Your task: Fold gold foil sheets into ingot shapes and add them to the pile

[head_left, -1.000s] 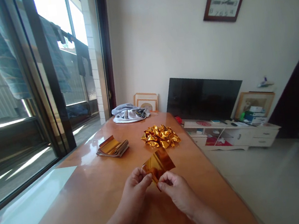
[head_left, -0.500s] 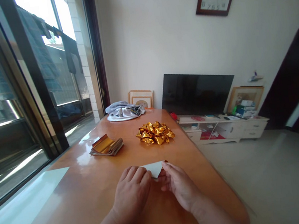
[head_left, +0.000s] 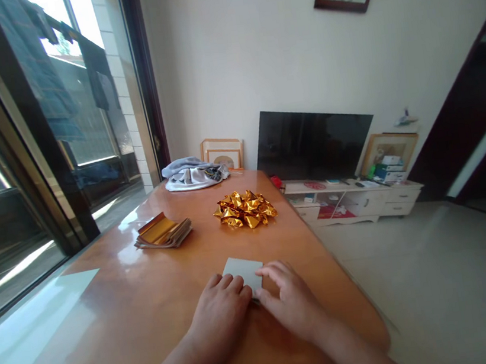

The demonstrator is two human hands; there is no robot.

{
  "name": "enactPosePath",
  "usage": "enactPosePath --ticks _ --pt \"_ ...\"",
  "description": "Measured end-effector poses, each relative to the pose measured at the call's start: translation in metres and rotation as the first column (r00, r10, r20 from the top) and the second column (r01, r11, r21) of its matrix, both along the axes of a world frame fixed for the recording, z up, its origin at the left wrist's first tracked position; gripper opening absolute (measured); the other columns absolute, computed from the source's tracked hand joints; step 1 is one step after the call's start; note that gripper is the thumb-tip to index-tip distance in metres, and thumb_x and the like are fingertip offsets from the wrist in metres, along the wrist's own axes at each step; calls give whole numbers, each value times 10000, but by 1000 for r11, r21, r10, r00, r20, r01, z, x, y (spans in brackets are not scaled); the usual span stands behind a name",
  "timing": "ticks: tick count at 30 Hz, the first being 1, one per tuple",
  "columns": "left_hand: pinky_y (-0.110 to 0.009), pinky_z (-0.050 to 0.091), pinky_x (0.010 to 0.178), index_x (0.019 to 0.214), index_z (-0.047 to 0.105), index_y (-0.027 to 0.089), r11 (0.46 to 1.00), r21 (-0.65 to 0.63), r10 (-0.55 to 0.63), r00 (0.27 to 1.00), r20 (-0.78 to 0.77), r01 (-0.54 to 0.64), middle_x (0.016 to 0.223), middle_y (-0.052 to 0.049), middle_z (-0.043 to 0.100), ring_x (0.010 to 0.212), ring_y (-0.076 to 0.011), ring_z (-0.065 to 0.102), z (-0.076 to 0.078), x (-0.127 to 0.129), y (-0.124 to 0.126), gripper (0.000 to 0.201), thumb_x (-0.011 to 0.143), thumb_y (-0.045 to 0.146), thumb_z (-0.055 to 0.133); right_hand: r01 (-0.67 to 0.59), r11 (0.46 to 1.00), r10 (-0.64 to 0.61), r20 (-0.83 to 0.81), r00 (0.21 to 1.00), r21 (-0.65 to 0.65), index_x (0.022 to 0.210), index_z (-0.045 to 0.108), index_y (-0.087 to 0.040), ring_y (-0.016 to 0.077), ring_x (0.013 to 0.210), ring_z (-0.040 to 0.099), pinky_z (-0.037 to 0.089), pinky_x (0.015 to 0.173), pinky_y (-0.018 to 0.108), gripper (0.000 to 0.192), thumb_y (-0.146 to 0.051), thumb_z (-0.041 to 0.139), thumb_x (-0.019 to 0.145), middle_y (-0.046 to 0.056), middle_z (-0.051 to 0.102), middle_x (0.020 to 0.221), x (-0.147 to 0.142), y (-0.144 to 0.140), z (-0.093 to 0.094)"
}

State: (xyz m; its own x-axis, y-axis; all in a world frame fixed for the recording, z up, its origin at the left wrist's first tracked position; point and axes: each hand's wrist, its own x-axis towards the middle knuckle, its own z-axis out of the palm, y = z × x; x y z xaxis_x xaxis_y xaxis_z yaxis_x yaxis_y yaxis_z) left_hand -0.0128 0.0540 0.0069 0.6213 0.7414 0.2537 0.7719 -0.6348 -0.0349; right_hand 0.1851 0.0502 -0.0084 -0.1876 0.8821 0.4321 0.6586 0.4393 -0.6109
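Observation:
A small pale sheet of paper point(head_left: 242, 269) lies on the tabletop close in front of me. Across its lower left part rests my left hand point(head_left: 223, 307), fingers curled together and pressing on it. At the sheet's right edge is my right hand point(head_left: 289, 301), its thumb and forefinger apart and touching or nearly touching the paper. Beyond the hands sits a pile of folded gold foil pieces point(head_left: 245, 208). To its left lies a stack of gold foil paper point(head_left: 163, 231), the top sheet curling up. The underside of the pale sheet is hidden.
The glossy wooden table point(head_left: 153, 313) has its right edge beside my right arm. A bundle of cloth point(head_left: 195, 173) lies at the far end. Light reflects at the left, near the sliding window. A television point(head_left: 314, 143) stands on a low white cabinet point(head_left: 366, 204) beyond.
The paper has gone from partly raised and bent between my hands to lying flatter. My right thumb and fingers have loosened from its corner. The view has shifted slightly.

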Motion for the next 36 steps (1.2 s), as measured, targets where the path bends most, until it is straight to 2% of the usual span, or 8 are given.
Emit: enactPosePath --ticks 2,8,14,19,22,28,36 --pt "-410 372 812 932 678 226 1000 -12 -7 1000 14 7 916 -39 659 890 -246 586 -2 3 -1 57 940 234 623 -59 998 58 152 987 3 1044 688 -266 232 1050 579 444 948 354 249 -200 726 807 27 683 1070 -1 -11 3" --pt "-407 370 813 879 664 224 999 -33 2 999 35 -1 907 -38 663 872 -245 585 -4 9 -3 118 955 219 574 -9 1000 17 341 940 -27 889 678 -243 204 945 564 404 845 323 62 -182 667 892 11 672 943 1 -16 1" --pt "-385 374 809 915 652 221 996 -72 58 994 92 -52 924 -48 663 860 -232 585 -1 -11 -6 142 949 182 519 -45 999 45 415 909 -8 904 684 -246 220 939 568 362 839 343 155 -204 554 976 40 679 941 3 -14 -5" --pt "-357 388 792 838 644 218 989 -129 83 987 138 -65 893 -46 650 852 -221 587 2 -34 -5 216 975 219 477 -38 999 45 397 917 -26 918 682 -242 233 927 565 369 831 342 165 -207 532 977 61 673 942 2 -14 -5" --pt "-335 400 795 888 658 230 983 -178 75 975 207 -37 897 -40 653 867 -212 599 1 -40 -1 255 1003 245 431 -33 998 49 352 935 -52 921 673 -240 228 920 571 383 832 331 153 -199 533 967 58 670 944 4 -10 -7" --pt "-294 428 780 959 646 225 951 -307 153 919 363 -37 936 -35 690 891 -204 628 -6 -42 19 143 950 236 504 12 992 18 236 972 -128 870 625 -234 205 883 602 406 768 286 141 -182 519 947 33 671 899 2 5 -11" --pt "-263 415 676 863 629 219 878 -478 225 906 359 -28 885 -30 697 788 -186 620 -5 -43 43 127 899 303 541 85 982 -50 205 978 -168 883 593 -237 200 860 634 401 724 267 82 -170 547 897 29 689 895 -3 13 -13"
